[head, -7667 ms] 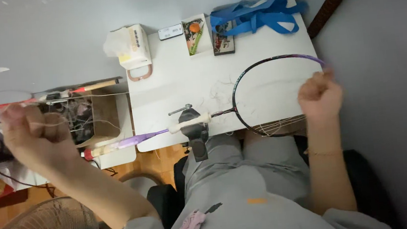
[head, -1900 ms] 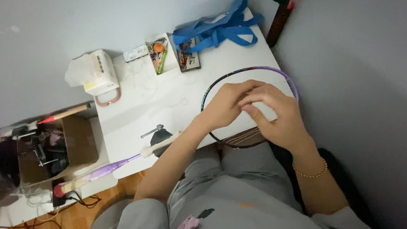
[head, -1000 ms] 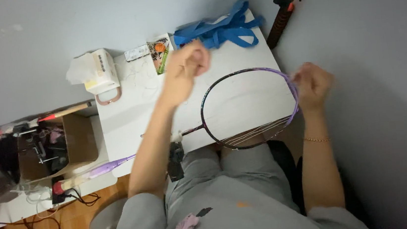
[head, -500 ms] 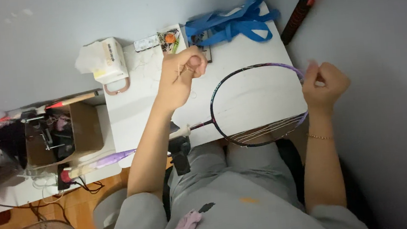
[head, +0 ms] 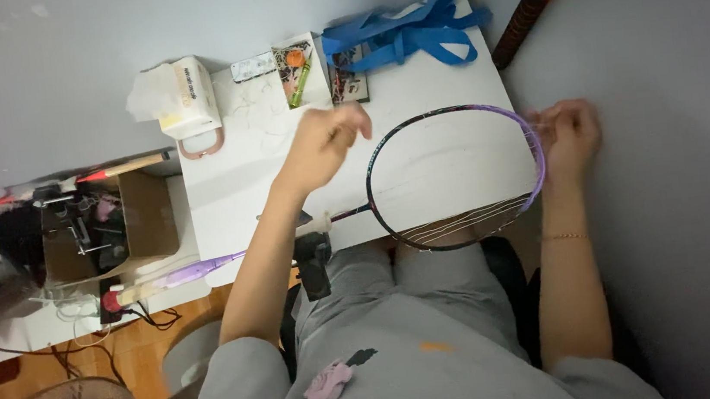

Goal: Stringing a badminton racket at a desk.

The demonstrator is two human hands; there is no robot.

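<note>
Thin string pinched in the raised left hand [head: 325, 144] could snag or kink at the racket frame [head: 457, 177], right hand [head: 567, 134] pinching there.

Bare table [head: 242, 193] left of the racket hoop [head: 455, 178] gives a hand room. Far edge is crowded: tissue box [head: 193, 98], small tray [head: 298, 62], blue straps [head: 408, 29]. Right hand [head: 570, 131] sits tight between hoop and wall.
</note>
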